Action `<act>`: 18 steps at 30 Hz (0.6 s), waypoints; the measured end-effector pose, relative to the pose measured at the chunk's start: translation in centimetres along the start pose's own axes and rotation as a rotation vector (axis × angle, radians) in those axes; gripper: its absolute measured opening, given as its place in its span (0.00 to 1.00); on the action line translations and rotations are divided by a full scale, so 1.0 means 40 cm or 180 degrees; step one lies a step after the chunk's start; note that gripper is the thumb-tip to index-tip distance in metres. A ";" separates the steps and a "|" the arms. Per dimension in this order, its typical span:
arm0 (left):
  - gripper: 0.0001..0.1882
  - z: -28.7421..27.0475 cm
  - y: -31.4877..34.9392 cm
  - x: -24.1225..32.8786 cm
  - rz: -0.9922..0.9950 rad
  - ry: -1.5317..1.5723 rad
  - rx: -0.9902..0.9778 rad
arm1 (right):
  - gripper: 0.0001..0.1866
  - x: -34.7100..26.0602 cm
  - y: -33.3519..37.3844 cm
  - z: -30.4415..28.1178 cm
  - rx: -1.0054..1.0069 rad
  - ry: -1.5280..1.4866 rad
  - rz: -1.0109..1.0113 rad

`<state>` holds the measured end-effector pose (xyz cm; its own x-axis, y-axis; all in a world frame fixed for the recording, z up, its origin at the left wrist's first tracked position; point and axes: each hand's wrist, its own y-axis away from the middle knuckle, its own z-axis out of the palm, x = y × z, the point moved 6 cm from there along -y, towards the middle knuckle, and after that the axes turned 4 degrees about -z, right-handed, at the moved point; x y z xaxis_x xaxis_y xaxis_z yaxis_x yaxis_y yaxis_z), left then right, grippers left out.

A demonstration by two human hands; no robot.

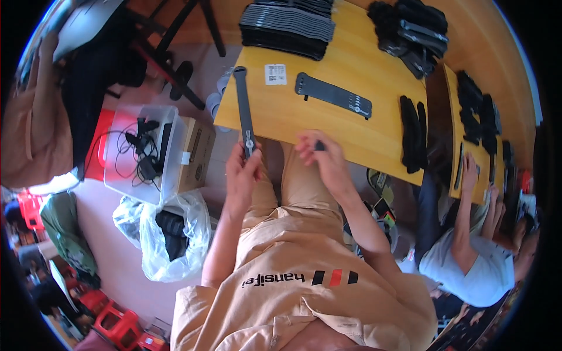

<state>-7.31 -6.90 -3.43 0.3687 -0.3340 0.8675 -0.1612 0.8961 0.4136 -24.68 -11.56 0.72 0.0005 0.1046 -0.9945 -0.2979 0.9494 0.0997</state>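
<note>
My left hand (240,174) is closed around the lower end of a narrow dark grey strap (243,108). The strap points away from me, and its far end overlaps the table's left corner. My right hand (329,165), fingers curled, holds a small black piece (319,145) just off the table's near edge; its kind is too small to tell. Beyond it a wider grey strap (331,95) with slots and a round end lies flat on the wooden table (257,120). A white printed label (275,75) lies left of that strap.
Stacked grey and black straps (287,29) and dark bundles (413,35) fill the table's far side; black strips (413,137) lie at right. A clear bin (140,158) of cables and a plastic bag (175,234) stand left. Co-workers sit at both sides, one hand (468,172) at the right table.
</note>
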 end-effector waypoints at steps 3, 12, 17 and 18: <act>0.07 0.061 0.053 -0.011 0.0172 -0.0272 -0.0103 | 0.10 0.019 -0.059 0.059 -0.0050 -0.0034 0.0259; 0.13 0.083 0.053 -0.032 -0.0687 0.1119 -0.1429 | 0.13 0.067 -0.112 0.092 -0.0676 -0.1843 0.0860; 0.12 0.103 0.058 -0.028 -0.1069 0.0974 -0.1685 | 0.14 0.084 -0.109 0.102 -0.0717 -0.2242 0.0846; 0.12 0.108 0.059 -0.031 -0.1074 0.0971 -0.1684 | 0.13 0.082 -0.108 0.101 -0.0680 -0.2190 0.0819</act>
<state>-12.12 -5.63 -2.31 0.5734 -0.5917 0.5667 0.4464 0.8056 0.3894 -19.52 -14.13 -2.87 0.4798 0.5421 -0.6899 -0.5472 0.7995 0.2477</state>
